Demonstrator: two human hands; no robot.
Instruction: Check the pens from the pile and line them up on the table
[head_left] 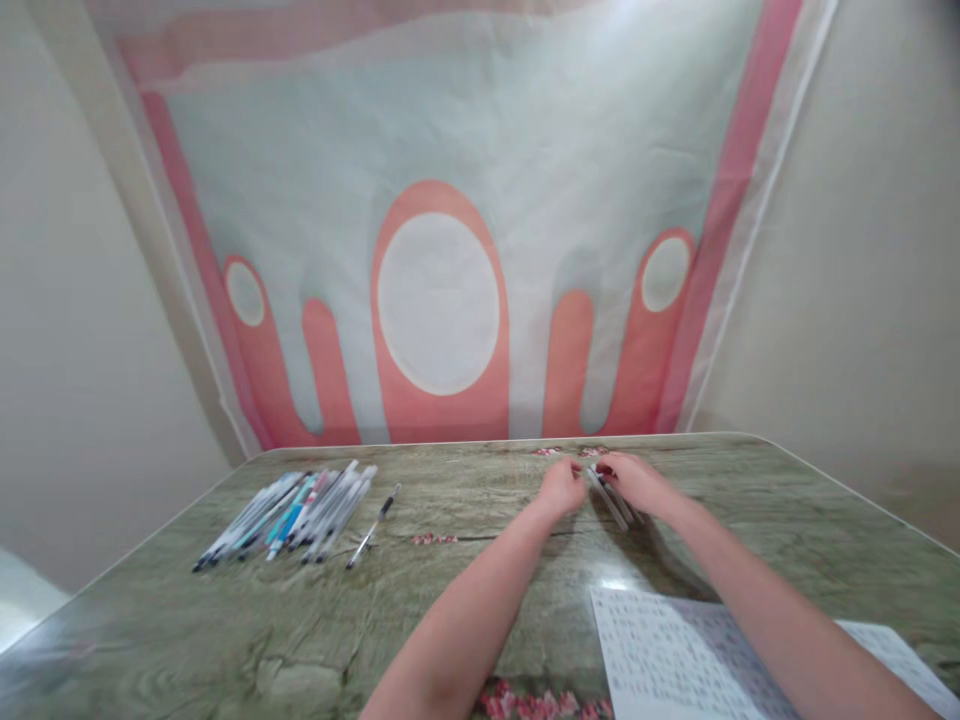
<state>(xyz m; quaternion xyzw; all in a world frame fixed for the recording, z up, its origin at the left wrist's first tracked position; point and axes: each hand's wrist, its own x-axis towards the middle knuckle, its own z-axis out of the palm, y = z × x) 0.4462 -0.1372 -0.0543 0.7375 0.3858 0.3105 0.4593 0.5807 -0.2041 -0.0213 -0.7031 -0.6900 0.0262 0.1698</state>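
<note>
Toward the back right of the wood-patterned table, a few pens (613, 502) lie side by side on a slant. My right hand (628, 480) is over their upper ends, fingers bent down and touching them; whether it grips one is hidden. Just left of these pens is my left hand (562, 487), its fingers curled with the tips near each other, and no object shows in it. Farther left lies a single pen with a black grip (373, 527), apart from a wide spread of several pens (289, 512), mostly clear or white, with some blue and pink.
Sheets of paper with handwriting (660, 640) lie at the front right, partly under my right forearm. The table (300, 630) has printed pink flowers. Behind it a pink and grey cloth (442, 420) hangs on the wall.
</note>
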